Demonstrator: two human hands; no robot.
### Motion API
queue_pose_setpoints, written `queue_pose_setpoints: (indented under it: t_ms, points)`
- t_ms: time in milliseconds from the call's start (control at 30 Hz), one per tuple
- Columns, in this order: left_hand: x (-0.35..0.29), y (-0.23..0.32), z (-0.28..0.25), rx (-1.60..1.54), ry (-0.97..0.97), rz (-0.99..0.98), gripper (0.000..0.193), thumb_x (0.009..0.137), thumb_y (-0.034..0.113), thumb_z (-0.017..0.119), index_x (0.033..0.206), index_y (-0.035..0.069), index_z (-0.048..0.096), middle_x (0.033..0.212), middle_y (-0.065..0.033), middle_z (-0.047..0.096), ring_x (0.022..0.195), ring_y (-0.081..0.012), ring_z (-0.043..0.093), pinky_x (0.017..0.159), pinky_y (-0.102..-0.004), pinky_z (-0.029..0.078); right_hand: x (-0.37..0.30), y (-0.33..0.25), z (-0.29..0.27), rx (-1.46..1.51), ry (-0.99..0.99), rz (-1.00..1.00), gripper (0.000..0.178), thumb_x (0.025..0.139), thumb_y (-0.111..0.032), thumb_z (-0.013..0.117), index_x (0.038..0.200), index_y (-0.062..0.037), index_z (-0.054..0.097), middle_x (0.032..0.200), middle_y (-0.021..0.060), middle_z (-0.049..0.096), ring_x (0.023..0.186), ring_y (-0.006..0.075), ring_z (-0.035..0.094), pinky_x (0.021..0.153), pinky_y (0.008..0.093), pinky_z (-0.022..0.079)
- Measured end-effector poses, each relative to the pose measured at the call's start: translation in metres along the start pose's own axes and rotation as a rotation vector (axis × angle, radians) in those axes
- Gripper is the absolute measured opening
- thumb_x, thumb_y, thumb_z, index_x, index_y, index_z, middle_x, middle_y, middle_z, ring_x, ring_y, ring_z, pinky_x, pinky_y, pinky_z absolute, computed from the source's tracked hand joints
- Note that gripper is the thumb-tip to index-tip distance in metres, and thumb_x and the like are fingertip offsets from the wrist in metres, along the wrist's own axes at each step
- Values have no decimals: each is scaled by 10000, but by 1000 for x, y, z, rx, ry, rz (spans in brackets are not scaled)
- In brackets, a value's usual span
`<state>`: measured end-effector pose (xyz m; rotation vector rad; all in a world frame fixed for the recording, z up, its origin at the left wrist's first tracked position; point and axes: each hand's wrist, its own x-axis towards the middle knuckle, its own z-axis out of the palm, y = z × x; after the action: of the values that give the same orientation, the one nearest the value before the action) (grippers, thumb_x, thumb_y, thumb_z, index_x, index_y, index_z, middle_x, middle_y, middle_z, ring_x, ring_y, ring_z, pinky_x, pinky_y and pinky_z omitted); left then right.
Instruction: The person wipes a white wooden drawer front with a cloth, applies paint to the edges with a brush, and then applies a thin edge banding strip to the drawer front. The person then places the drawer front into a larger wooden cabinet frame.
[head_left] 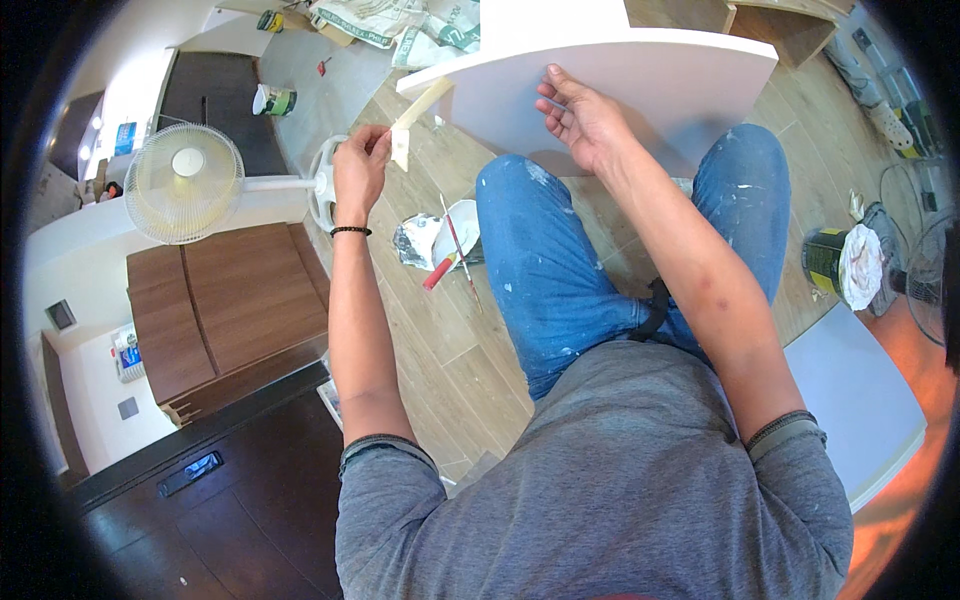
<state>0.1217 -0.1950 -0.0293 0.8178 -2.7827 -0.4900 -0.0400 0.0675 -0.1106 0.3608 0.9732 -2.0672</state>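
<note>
My left hand (360, 165) pinches one end of a pale yellowish strip of masking tape (428, 103). The strip runs up to the left end of a white panel (650, 105) with a curved edge, standing in front of my knees; a ragged flap hangs below my fingers. Against the panel's face, near its middle, is my right hand (588, 125), thumb extended and fingers loosely curled, holding nothing. Whether its fingertips touch the panel I cannot tell.
A white standing fan (188, 160) is at my left. On the floor lie a thin brush (460, 245), a red-handled tool (440, 272) and a plastic-covered tub (425, 240). At right are a paint bucket (840, 262) and white boards (860, 390). Bags (405, 25) lie beyond the panel.
</note>
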Motion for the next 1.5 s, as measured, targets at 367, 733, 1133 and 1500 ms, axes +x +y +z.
queue_pose_setpoints:
  t_ms: [367,733,1133,1500]
  points:
    - [-4,-38,-13,56,27,-27,209,980,184,684,1061,4,753,877,-106,761,787,-151,680,749,-321,526,-1,-2,0,-21,1,3,322,989,-343,729,1220,-121,687,1045,23,682,893,133,641,748,278,501]
    - [-5,-80,-35,9,-10,-51,190,988,153,671,1058,-7,745,872,-90,755,809,-144,670,776,-310,523,2,-1,-2,-26,-16,-11,319,998,-338,718,1220,-112,685,1050,25,673,900,133,631,760,279,501]
    - [-21,-99,-56,45,-2,-94,180,970,147,690,1043,-3,757,832,-49,743,777,-114,639,750,-295,515,-2,-3,0,-19,3,1,317,997,-334,721,1230,-122,692,1062,25,681,897,135,630,766,274,498]
    - [-24,-114,-66,216,38,-79,188,924,187,737,1059,66,785,947,-135,687,884,-257,673,841,-374,517,-1,-4,1,-40,3,12,292,1002,-323,715,1212,-120,701,1050,16,682,889,122,616,761,265,497]
